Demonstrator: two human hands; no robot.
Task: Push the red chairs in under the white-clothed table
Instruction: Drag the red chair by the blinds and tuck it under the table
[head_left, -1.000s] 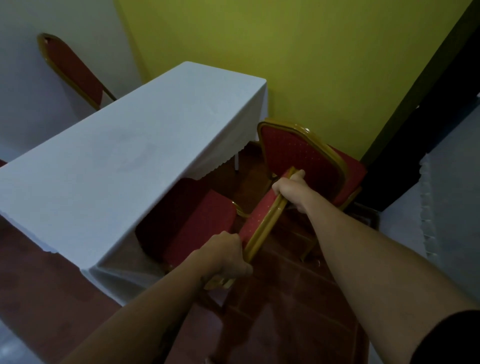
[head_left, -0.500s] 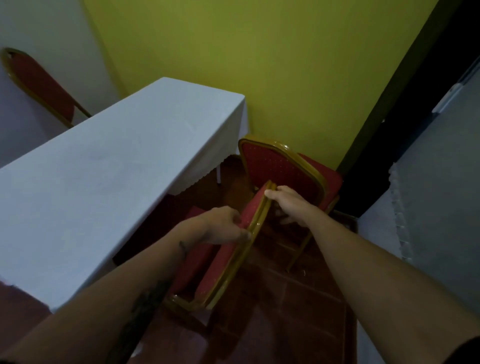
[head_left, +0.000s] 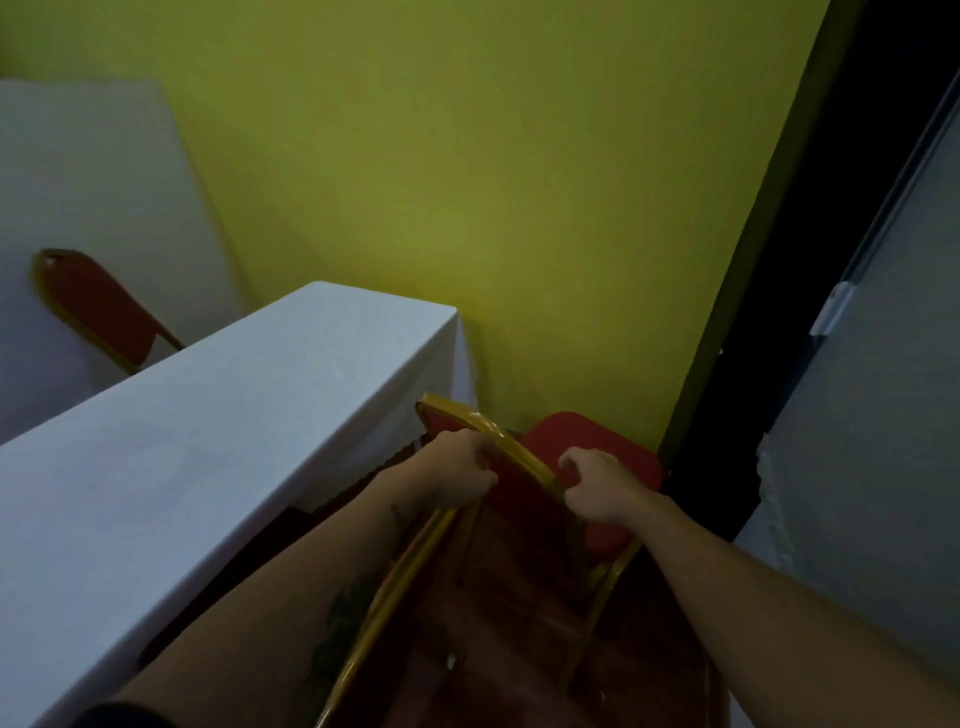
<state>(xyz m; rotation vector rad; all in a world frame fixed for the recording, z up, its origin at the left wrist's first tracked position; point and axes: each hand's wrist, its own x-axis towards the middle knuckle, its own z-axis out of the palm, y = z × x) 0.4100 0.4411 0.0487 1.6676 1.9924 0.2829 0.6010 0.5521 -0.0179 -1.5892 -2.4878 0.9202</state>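
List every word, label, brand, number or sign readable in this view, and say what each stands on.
None: no readable text anywhere in this view.
The white tablecloth, yellow wall and red chair gripped by the left hand and right hand carry no lettering.
The dark mark on the left forearm is too blurred to tell whether it holds any text.

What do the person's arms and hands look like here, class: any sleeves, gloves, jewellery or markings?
Both forearms are bare to near the frame's edge. The left hand and right hand wear no gloves, and no rings or watch are visible. A dark tattoo marks the left forearm, and a dark sleeve edge shows by the elbow.
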